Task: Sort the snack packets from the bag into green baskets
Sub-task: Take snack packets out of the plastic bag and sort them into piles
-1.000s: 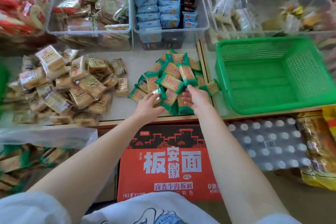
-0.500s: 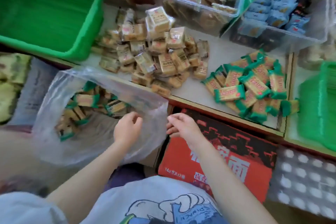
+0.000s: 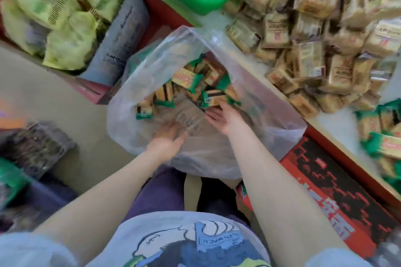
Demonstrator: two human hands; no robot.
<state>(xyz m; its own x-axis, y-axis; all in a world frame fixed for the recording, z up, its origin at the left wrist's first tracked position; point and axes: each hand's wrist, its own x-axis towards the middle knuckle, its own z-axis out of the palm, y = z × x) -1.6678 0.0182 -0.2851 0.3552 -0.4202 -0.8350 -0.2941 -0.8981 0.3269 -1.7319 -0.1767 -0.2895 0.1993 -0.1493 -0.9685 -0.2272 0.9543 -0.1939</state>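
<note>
Currently the right hand reaches into the clear plastic bag with fingers spread, touching a green-ended snack packet, while the left hand hovers flat and empty at the bag mouth. Because nothing braces the limp film, a pull could collapse the opening or spill packets to the floor. Mixing is a further risk: tan packets crowd the worktop edge just beside the green basket.

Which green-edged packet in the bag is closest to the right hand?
The barcode-side-up packet just beyond the right hand; its fingertips reach its lower edge. The other packets lie farther up or left in the bag.
</note>
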